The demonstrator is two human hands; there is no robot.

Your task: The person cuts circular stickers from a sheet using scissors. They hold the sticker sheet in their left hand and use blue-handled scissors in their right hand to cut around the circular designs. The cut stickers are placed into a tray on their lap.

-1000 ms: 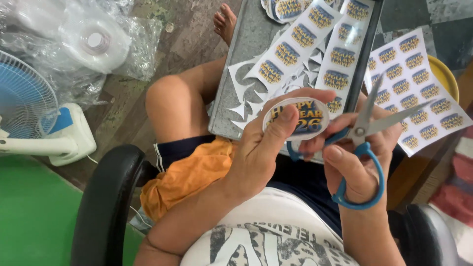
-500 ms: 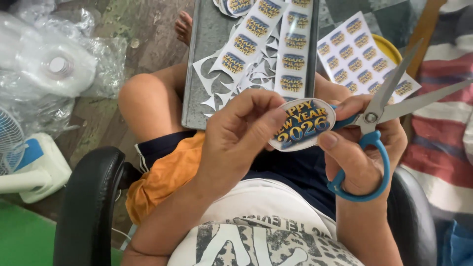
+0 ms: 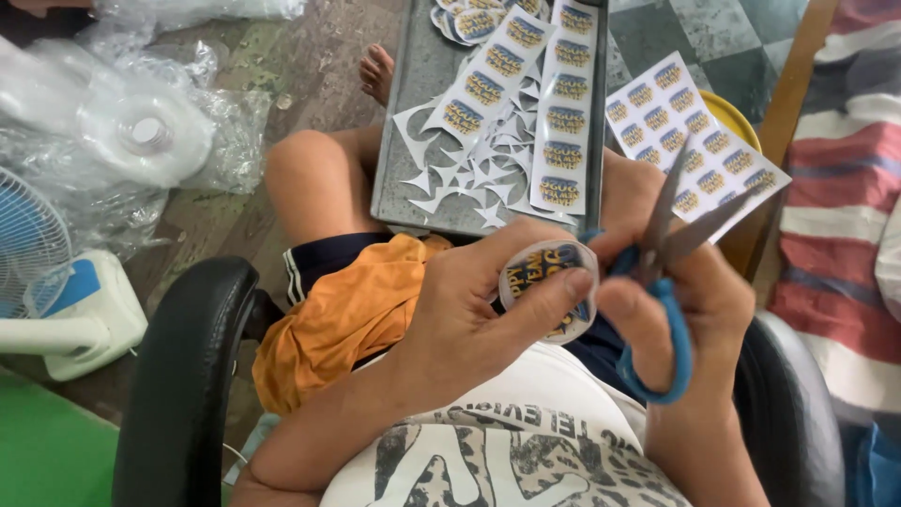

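Observation:
My left hand (image 3: 474, 310) pinches a round cut-out sticker (image 3: 547, 282) with blue and gold print, held upright over my lap. My right hand (image 3: 690, 300) grips blue-handled scissors (image 3: 662, 282), fingers through the loops, with the blades open and pointing up and to the right, just beside the sticker. A grey tray (image 3: 405, 160) rests on my knees and holds strips of uncut stickers (image 3: 561, 117) and white paper offcuts (image 3: 469, 174). A full sticker sheet (image 3: 690, 122) lies to the tray's right, behind the scissor blades.
I sit in a black chair (image 3: 183, 376) with an orange cloth (image 3: 338, 314) on my lap. A white and blue fan (image 3: 42, 282) stands at left, below crumpled clear plastic bags (image 3: 141, 131). A striped fabric (image 3: 840, 188) lies at right, a yellow rim (image 3: 737, 117) beside the sheet.
My left hand has turned the round sticker, so its face now shows edge-on and tilted. The scissors have swung more upright, and the view has shifted right and down.

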